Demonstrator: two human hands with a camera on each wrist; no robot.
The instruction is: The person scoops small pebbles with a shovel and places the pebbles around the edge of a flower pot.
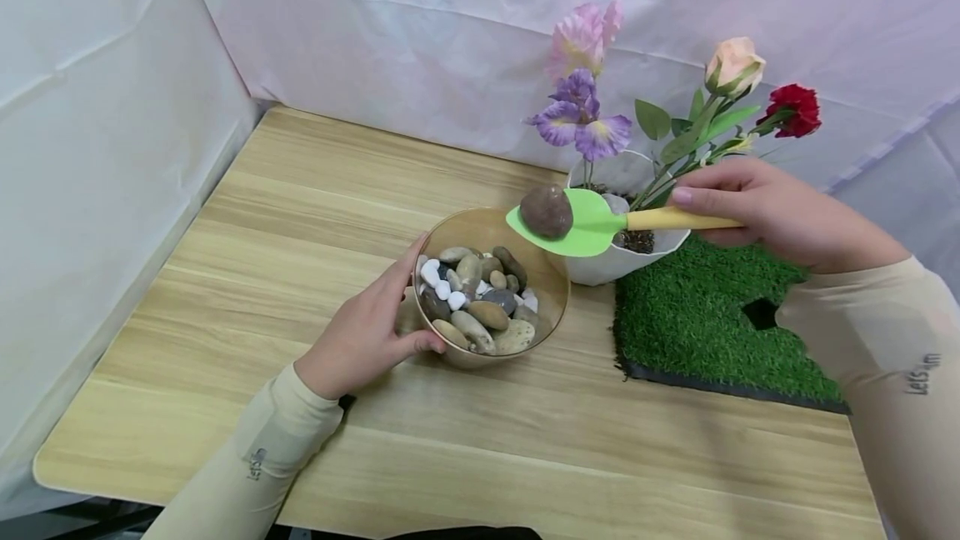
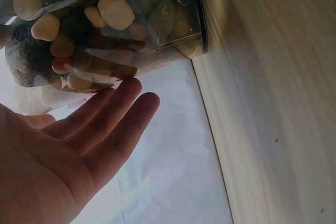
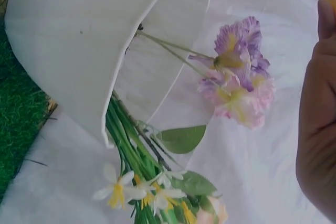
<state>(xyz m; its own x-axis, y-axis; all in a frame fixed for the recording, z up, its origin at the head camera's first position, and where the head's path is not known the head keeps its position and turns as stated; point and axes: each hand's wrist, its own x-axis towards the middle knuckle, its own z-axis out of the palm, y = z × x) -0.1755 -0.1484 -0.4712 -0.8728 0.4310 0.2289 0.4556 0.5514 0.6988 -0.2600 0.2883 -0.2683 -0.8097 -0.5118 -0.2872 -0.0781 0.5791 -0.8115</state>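
My right hand grips the yellow handle of a small trowel with a green blade. A brown stone lies on the blade, above the far right rim of a clear amber bowl. My left hand rests against the bowl's left side, its thumb at the near side. In the left wrist view, the left hand's fingers are nearly straight, with fingertips at the bowl's wall. Inside the bowl are several pebbles, grey, tan and white.
Behind the trowel stands a white pot with dark soil and artificial flowers: a purple iris, a peach rose and a red bloom. A green turf mat lies right on the wooden table. White cloth hangs behind.
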